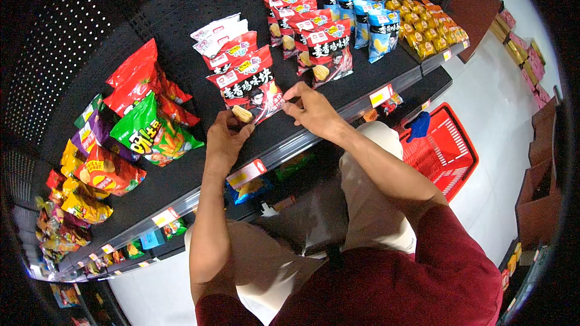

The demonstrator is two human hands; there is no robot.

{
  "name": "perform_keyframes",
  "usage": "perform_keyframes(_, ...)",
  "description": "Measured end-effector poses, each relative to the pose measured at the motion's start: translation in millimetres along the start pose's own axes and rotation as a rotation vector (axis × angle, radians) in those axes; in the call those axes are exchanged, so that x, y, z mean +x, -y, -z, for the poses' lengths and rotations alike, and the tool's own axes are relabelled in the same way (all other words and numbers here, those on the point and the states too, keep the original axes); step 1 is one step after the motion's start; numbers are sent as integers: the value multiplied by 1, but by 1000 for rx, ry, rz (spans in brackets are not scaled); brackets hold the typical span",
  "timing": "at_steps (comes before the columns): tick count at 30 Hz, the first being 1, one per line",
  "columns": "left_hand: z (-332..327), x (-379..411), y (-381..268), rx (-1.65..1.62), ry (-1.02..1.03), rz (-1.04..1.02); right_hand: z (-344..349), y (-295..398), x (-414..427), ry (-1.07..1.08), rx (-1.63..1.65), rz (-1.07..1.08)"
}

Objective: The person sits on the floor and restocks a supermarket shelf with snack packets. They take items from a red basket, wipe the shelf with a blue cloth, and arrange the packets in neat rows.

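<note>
A red snack bag [248, 82] with black lettering stands upright at the front of a row on the black shelf. At its lower left corner my left hand [225, 138] pinches the bag between thumb and fingers. My right hand [312, 109] holds the lower right corner with thumb and forefinger. Directly behind it is another red bag [232, 52], and white bags [216, 31] stand at the back of the same row. To the right, a second row of matching red bags [324, 50] lines up near my right hand.
Left along the shelf [181, 179] are a green chip bag [154, 133], red bags [136, 77] and several others. Blue bags [383, 31] and yellow packs [426, 27] stand to the right. Price tags [381, 95] line the front rail. A red basket [446, 145] holding blue cloth is on the floor.
</note>
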State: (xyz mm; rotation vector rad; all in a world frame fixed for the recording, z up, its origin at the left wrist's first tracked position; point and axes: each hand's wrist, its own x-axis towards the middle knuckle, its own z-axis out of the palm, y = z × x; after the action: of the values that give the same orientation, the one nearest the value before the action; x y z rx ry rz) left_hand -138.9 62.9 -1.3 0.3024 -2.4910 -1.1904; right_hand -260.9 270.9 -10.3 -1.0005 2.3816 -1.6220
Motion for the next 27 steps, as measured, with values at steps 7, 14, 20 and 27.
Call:
perform_keyframes(7, -5, 6, 5, 156, -65, 2, -12, -1, 0, 12, -35, 23)
perform_keyframes(14, -1, 4, -1, 139, -102, -49, -11, -2, -4, -1, -66, 64)
perform_keyframes(20, 10, -2, 15, 147, -244, -92, 26, 25, -43, -208, -19, 312)
perform_keyframes(27, 17, 0, -3, -122, -320, -136, 124, -46, -175, -672, -320, -25)
